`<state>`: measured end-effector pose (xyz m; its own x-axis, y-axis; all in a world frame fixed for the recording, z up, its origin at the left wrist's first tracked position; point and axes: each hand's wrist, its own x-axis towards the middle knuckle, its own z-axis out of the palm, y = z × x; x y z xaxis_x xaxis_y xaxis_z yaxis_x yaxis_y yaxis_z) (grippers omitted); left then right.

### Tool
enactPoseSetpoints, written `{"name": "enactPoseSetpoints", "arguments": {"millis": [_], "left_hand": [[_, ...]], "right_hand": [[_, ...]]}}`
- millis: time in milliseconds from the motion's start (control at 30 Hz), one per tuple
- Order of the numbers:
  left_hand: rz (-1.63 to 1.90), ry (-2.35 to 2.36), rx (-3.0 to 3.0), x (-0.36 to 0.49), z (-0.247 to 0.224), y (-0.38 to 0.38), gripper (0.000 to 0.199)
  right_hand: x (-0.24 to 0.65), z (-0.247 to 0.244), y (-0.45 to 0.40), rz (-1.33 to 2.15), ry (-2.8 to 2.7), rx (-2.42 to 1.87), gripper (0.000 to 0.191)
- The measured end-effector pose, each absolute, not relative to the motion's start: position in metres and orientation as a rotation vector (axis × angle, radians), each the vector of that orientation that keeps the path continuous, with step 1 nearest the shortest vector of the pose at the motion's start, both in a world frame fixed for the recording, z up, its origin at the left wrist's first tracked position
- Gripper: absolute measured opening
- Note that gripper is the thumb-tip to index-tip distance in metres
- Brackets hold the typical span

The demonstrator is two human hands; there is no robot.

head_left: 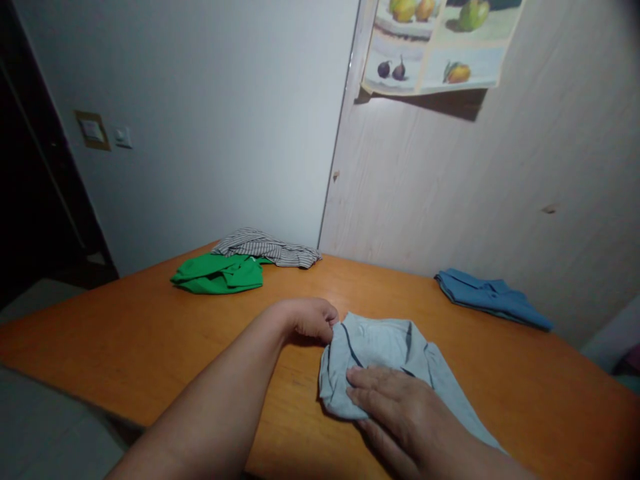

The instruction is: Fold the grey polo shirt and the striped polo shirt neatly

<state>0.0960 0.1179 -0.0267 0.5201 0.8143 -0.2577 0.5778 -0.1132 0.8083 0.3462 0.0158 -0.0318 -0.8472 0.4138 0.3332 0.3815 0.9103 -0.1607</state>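
A light grey collared shirt, partly folded, lies on the table in front of me, with dark trim near its collar. My left hand is closed on the shirt's far left edge, thumb and fingers pinched by the collar. Across the near part of the shirt rests my right hand, flat with the fingers stretched out and pressing on the cloth. The right forearm covers some of the shirt's near side.
On the orange-brown wooden table, a green garment lies crumpled at the back left, touching a striped garment. A folded blue shirt sits at the back right. Walls rise behind the table, one bearing a fruit poster.
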Motion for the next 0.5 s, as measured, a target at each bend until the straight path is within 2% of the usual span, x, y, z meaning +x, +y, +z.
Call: {"name": "enactPoseSetpoints", "arguments": {"millis": [233,500], "left_hand": [[0.349,1.251,1.962,0.096,-0.028,0.121,0.01],[0.438,1.207,1.732,0.097,-0.031,0.124,0.014]], "right_hand": [[0.344,-0.023,0.01,0.302,-2.701,-0.705,0.035],[0.327,-0.009,0.013,0.605,-2.518,-0.993,0.023]]}}
